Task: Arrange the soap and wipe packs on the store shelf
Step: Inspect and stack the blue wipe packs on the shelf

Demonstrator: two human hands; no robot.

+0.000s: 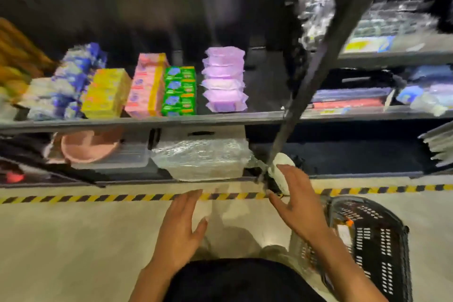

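Observation:
On the middle shelf [137, 122] stand stacks side by side: purple wipe packs [224, 80], green soap boxes [179, 91], pink soap packs [145, 86], yellow soap boxes [106, 92] and blue-white packs [71, 81]. My left hand [181, 225] hovers low over the floor, fingers straight, holding nothing. Further right, my right hand [297, 200] is open too, fingers spread, just above the black basket [375, 235]. Both hands are well below the shelf and touch none of the packs.
A black upright post [318, 64] slants down the shelf's right side. The lower shelf holds a pink bowl [89, 146], a clear tub and a plastic-wrapped bundle [201, 158]. A yellow-black tape line [98, 197] runs across the floor. Shelves at right carry dark packaged goods.

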